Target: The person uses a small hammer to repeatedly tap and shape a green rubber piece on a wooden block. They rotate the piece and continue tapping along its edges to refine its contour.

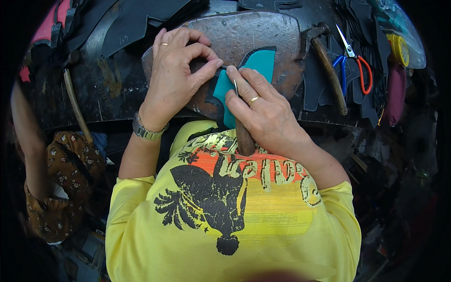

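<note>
1. The teal piece (264,63), backed by a black layer, lies on the worn metal slab (263,27) at the middle of the tabletop's (112,109) near edge; its lower end reaches toward the shirt.
2. Done, as far as shows: the piece has its shape, and teal covers most of its face. A black margin shows along the upper curve and the left side.
3. In hand: the left hand (176,68) has thumb and forefinger brought together by the piece's upper-left edge; I cannot tell whether they grasp the margin. The right hand (264,104) presses close beside, its fingers wrapped around a wooden-handled tool (244,137) whose working end is mostly hidden.
4. Left, by my judgement: this looks midway, since the margin shows unevenly around the teal. Whether any stretch is finished is too small to tell.
5. Toward the tabletop's right edge, the hammer (329,68) and the scissors (349,54) with blue and red handles lie free of both hands.
6. Black cut pieces (134,26) lie toward the far edge, left of centre; none shows a teal face, so they may be unworked.
</note>
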`<state>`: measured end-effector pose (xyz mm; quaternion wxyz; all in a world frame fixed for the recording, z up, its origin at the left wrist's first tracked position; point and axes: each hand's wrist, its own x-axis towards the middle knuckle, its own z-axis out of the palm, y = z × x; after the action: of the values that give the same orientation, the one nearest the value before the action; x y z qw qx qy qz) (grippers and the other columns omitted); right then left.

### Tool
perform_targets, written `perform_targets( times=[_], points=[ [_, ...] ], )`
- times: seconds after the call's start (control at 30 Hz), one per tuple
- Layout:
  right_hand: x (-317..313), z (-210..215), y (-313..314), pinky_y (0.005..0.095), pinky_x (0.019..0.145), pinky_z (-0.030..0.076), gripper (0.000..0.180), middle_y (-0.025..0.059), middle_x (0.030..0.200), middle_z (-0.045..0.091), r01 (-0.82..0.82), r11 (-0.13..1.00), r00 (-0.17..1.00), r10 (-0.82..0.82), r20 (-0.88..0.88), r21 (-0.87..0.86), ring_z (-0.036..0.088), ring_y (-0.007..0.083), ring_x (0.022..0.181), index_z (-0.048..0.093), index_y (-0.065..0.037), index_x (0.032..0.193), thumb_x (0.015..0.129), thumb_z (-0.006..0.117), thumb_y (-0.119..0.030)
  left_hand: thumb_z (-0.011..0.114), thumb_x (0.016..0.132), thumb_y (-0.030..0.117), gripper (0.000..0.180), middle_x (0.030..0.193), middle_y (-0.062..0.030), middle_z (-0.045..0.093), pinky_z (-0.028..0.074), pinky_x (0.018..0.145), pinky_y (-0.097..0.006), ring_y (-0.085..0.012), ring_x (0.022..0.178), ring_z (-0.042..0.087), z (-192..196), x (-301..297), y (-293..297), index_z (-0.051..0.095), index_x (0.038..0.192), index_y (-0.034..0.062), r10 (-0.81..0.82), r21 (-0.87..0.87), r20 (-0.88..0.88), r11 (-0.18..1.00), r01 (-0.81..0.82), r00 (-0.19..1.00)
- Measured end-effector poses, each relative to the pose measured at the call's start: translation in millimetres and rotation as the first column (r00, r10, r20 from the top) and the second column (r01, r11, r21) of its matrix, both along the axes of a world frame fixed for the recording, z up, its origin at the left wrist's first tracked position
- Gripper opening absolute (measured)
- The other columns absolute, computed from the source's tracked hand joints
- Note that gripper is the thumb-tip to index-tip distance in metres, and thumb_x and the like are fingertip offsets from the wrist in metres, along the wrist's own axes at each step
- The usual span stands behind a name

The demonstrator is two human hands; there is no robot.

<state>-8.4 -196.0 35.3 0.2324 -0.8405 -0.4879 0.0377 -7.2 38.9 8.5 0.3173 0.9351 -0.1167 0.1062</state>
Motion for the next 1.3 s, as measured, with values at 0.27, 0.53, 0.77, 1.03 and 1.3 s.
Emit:
perform_targets(
  times=[0.27, 0.53, 0.77, 1.03, 1.3],
  points=[
    [-3.0, -2.1, 4.3, 0.0465, 0.106, 0.056, 0.031, 0.0231, 0.145, 0.061, 0.06, 0.998, 0.996, -0.061, 0.063, 0.026, 0.06, 0.0384, 0.13, 0.061, -0.001, 0.108, 0.079, 0.071, -0.008, 0.084, 0.084, 0.027, 0.016, 0.11, -0.0029, 0.067, 0.028, 0.12, -0.059, -0.028, 0.118, 0.059, -6.9, -2.1, -4.3, 0.077, 0.086, 0.012, 0.033, 0.0, 0.048, 0.999, -0.033, 0.998],
    [-1.5, -0.2, 3.7, 0.0487, 0.108, 0.054, 0.031, 0.0251, 0.145, 0.059, 0.032, 0.999, 0.997, -0.032, 0.07, 0.001, 0.059, 0.0395, 0.131, 0.061, 0.0, 0.11, 0.082, 0.07, -0.009, 0.084, 0.084, 0.026, 0.016, 0.11, -0.003, 0.066, 0.029, 0.119, -0.059, -0.0284, 0.118, 0.059, -8.3, -2.1, -3.8, 0.076, 0.088, 0.0122, 0.03, 0.016, 0.064, 0.999, -0.031, 0.997],
    [2.7, 7.1, 6.8, 0.0542, 0.114, 0.047, 0.031, 0.0326, 0.14, 0.058, -0.038, 0.997, 0.997, 0.042, 0.061, -0.072, 0.057, 0.0443, 0.133, 0.059, 0.003, 0.112, 0.086, 0.067, -0.012, 0.082, 0.085, 0.026, 0.016, 0.108, -0.0013, 0.066, 0.029, 0.119, -0.059, -0.0262, 0.117, 0.06, -7.2, -1.5, -3.6, 0.076, 0.092, 0.0129, 0.015, 0.001, 0.073, 1.0, -0.015, 0.997],
    [1.6, 6.9, 5.4, 0.0539, 0.113, 0.048, 0.03, 0.0329, 0.14, 0.058, -0.013, 0.998, 0.999, 0.015, 0.032, -0.058, 0.056, 0.0459, 0.134, 0.059, 0.004, 0.111, 0.086, 0.067, -0.011, 0.082, 0.087, 0.027, 0.016, 0.103, -0.001, 0.069, 0.029, 0.121, -0.057, -0.0248, 0.111, 0.063, -1.9, -8.6, -3.7, 0.077, 0.091, 0.0122, 0.018, -0.058, 0.029, 0.998, -0.016, 0.999],
    [-1.1, -2.6, 0.4, 0.049, 0.11, 0.052, 0.026, 0.0252, 0.142, 0.061, 0.055, 0.996, 0.998, -0.056, 0.015, 0.067, 0.058, 0.0424, 0.132, 0.059, 0.001, 0.106, 0.083, 0.068, -0.007, 0.084, 0.082, 0.025, 0.016, 0.1, 0.0005, 0.068, 0.028, 0.121, -0.051, -0.0233, 0.109, 0.063, 0.8, -6.7, -7.7, 0.078, 0.088, 0.012, 0.073, -0.074, -0.038, 0.994, -0.076, 0.997]
  ],
)
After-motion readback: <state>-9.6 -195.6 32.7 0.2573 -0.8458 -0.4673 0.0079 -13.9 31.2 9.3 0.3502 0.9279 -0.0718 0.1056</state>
